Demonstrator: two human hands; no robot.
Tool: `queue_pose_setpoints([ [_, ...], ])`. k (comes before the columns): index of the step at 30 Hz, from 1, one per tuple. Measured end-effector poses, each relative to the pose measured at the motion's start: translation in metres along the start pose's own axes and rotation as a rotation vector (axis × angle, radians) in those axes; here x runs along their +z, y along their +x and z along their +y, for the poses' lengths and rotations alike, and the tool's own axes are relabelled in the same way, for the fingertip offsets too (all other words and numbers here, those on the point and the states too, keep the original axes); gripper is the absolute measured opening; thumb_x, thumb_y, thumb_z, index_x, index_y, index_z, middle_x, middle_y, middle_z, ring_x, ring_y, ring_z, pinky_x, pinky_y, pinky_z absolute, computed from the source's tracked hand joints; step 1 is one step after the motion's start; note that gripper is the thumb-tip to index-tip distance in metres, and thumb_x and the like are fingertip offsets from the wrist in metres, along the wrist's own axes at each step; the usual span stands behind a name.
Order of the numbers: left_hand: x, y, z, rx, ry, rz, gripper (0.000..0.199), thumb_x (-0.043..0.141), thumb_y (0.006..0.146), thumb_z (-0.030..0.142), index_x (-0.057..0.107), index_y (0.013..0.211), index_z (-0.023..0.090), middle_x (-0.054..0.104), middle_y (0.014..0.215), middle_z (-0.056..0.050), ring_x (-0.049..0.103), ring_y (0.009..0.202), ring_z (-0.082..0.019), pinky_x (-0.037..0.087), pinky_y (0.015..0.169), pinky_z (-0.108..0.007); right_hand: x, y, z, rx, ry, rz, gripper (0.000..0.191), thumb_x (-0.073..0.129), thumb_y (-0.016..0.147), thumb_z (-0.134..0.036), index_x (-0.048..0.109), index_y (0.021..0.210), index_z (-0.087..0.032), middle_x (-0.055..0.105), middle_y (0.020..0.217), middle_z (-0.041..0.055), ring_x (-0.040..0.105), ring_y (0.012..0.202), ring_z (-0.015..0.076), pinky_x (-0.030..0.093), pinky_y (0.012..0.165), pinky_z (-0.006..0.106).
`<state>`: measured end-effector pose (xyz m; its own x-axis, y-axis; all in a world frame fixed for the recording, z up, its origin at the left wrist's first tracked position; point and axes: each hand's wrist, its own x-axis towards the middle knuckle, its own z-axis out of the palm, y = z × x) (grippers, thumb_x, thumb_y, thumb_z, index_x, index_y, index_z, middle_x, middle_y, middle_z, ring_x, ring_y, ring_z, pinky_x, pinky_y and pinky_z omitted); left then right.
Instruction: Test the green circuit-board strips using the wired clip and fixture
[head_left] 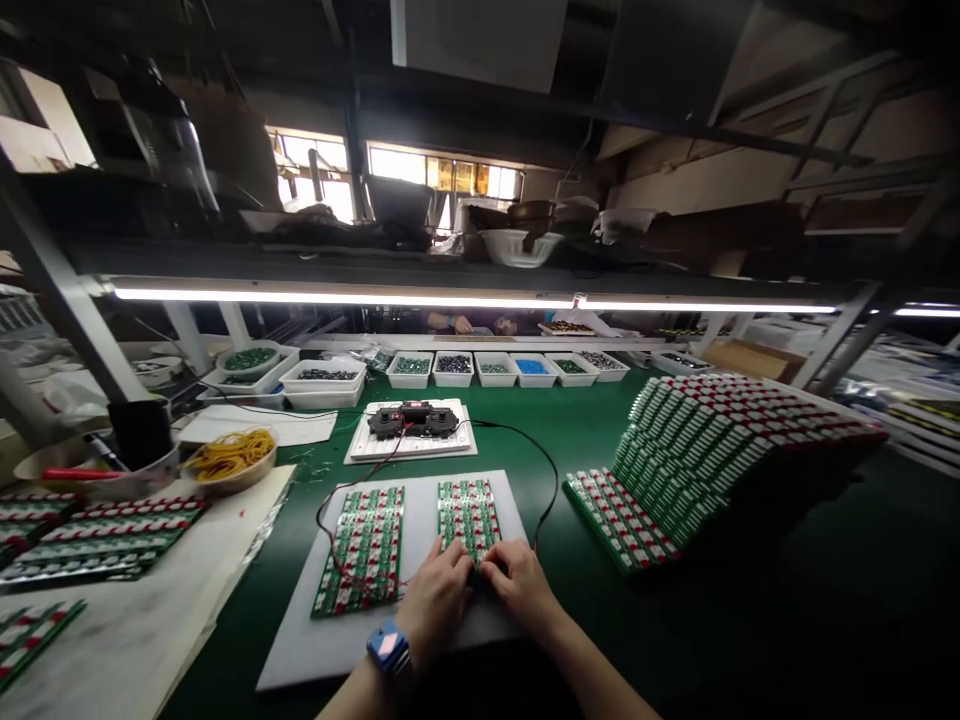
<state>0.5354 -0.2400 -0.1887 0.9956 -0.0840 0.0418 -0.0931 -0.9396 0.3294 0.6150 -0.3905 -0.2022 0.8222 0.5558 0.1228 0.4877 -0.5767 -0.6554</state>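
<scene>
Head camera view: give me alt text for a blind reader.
The left hand with a blue smartwatch and the right hand rest on a green circuit board panel on a white pad, beside a second panel. A curved stack of green boards stands to the right on the green workbench.

The green-topped workbench [600, 430] carries a white foam board [300, 645]. Right of that board, green circuit-board panels [720, 470] lean in an overlapping stack; left of it, a white sheet [142, 620] bears more panels. Beyond it sit a white fixture plate [442, 449] and, farther back, a row of white parts trays [495, 381].
</scene>
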Motion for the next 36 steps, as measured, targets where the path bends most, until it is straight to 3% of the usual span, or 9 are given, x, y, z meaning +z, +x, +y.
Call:
queue_pose_setpoints([
  [5,-0.008,0.004,0.003,0.018,0.038,-0.023,0.028,0.047,0.082,0.002,0.060,0.102,0.016,0.064,0.106,-0.008,0.059,0.110,-0.022,0.028,0.117,-0.046,-0.001,-0.008,0.003,-0.087,0.074,0.051,0.012,0.059,0.085,-0.023,0.070,0.081,-0.020,0.071,0.086,0.0028,0.059,0.089,0.0208,0.041,0.086,0.032],
  [8,-0.020,0.007,-0.001,0.029,-0.044,-0.032,0.025,0.052,0.081,0.005,0.062,0.099,0.019,0.065,0.103,-0.004,0.060,0.103,-0.020,0.030,0.115,-0.044,-0.006,-0.003,0.001,-0.053,0.129,0.052,0.015,0.058,0.087,-0.026,0.071,0.080,-0.021,0.072,0.083,0.0026,0.059,0.086,0.0202,0.042,0.083,0.031],
  [12,-0.034,0.012,-0.007,-0.016,-0.084,0.123,0.023,0.060,0.084,0.014,0.069,0.102,0.025,0.065,0.096,-0.003,0.056,0.100,-0.023,0.042,0.100,-0.041,-0.014,0.013,-0.005,0.031,0.142,0.059,0.015,0.060,0.085,-0.025,0.072,0.077,-0.021,0.072,0.080,0.0019,0.059,0.085,0.0200,0.042,0.078,0.028],
  [15,-0.030,0.015,-0.011,-0.061,-0.115,0.151,0.026,0.064,0.082,0.015,0.072,0.104,0.025,0.066,0.093,-0.004,0.054,0.099,-0.024,0.046,0.092,-0.036,-0.013,0.019,-0.005,0.057,0.130,0.042,0.015,0.060,0.085,-0.024,0.073,0.077,-0.021,0.072,0.080,0.0014,0.060,0.087,0.0203,0.042,0.080,0.028],
  [20,-0.015,0.015,-0.018,-0.072,-0.184,0.147,0.029,0.066,0.080,0.014,0.073,0.106,0.025,0.067,0.093,-0.004,0.054,0.098,-0.024,0.047,0.091,-0.036,-0.003,0.017,0.002,0.067,0.108,0.039,0.015,0.060,0.086,-0.023,0.074,0.080,-0.020,0.073,0.083,0.0024,0.059,0.089,0.0207,0.041,0.082,0.029],
  [27,-0.012,0.010,-0.020,-0.053,-0.223,0.167,0.032,0.067,0.079,0.011,0.073,0.108,0.025,0.067,0.095,-0.004,0.053,0.099,-0.023,0.046,0.092,-0.034,-0.005,0.013,0.001,0.041,0.118,0.024,0.013,0.062,0.085,-0.024,0.073,0.079,-0.020,0.073,0.082,0.0016,0.059,0.089,0.0212,0.040,0.084,0.030],
  [36,-0.012,0.019,-0.027,-0.085,-0.210,0.062,0.024,0.068,0.080,0.023,0.076,0.102,0.031,0.066,0.086,-0.004,0.052,0.095,-0.024,0.044,0.088,-0.035,-0.004,0.019,0.005,0.066,0.039,-0.062,0.022,0.055,0.088,-0.031,0.069,0.075,-0.020,0.071,0.082,0.0029,0.059,0.091,0.0218,0.040,0.082,0.029],
])
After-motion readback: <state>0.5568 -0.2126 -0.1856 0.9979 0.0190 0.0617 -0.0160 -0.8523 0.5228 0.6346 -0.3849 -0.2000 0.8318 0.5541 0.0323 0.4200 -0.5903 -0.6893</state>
